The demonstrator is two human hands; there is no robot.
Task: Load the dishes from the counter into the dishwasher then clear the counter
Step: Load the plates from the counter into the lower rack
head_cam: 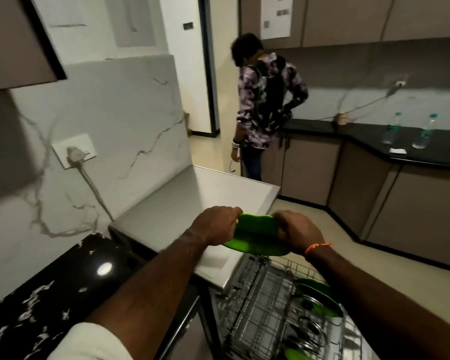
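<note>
Standing at far right: dark glossy counter [374, 135] over matte taupe cabinets [309, 167], two clear plastic bottles [390, 131] on it. Spreading left: white veined marble wall [109, 120], socket [74, 150] with plug and cord. Lying centre: flat brushed-steel top [205, 196], beside black speckled stone slab [50, 289]. Standing behind: second person [265, 105] in patterned shirt, back turned. Sitting bottom right: wire rack [270, 302], pulled out, metal grid, green plate [320, 294] leaning inside, steel pieces near it blurred. Hovering above rack's far edge: green dish [257, 237], smooth plastic, rounded, long axis running left-right, near edge tilting down toward camera. Gripping dish ends: left hand [216, 224] curling on left rim, right hand [296, 229] curling on right rim, orange thread at wrist.
</note>
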